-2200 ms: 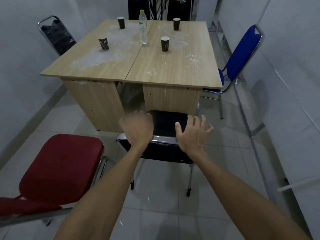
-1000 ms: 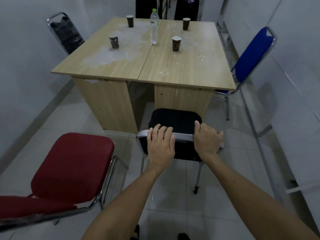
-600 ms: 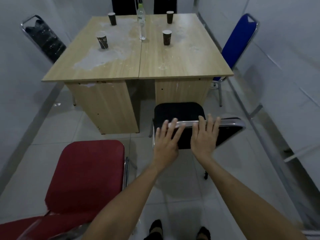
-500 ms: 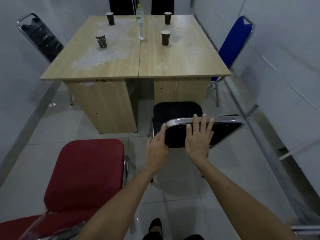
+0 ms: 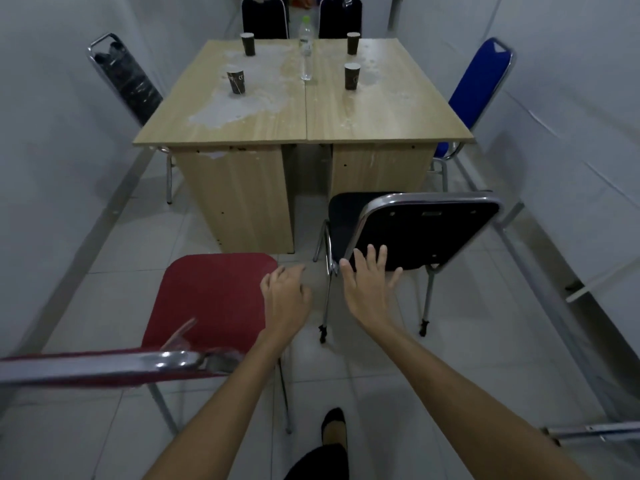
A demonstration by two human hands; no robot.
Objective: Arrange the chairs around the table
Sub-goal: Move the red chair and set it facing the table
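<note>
A black chair (image 5: 426,233) with a chrome frame stands at the near right end of the wooden table (image 5: 381,116), its backrest facing me. My right hand (image 5: 369,285) is open, fingers spread, just at the lower left edge of that backrest, holding nothing. My left hand (image 5: 285,296) hangs loosely curled and empty between the black chair and a red chair (image 5: 214,296). The red chair stands at the near left, its seat toward the table and its chrome backrest rail close to the camera.
A blue chair (image 5: 479,84) sits at the table's right side, a black chair (image 5: 126,81) at its left by the wall, two black chairs (image 5: 265,17) at the far end. Several paper cups (image 5: 352,76) and a water bottle (image 5: 305,50) stand on the table. Walls close in on both sides.
Both hands have come off the black chair's backrest top and dropped lower. The left hand has moved left toward the red chair. The view has shifted back, bringing the red chair nearer.
</note>
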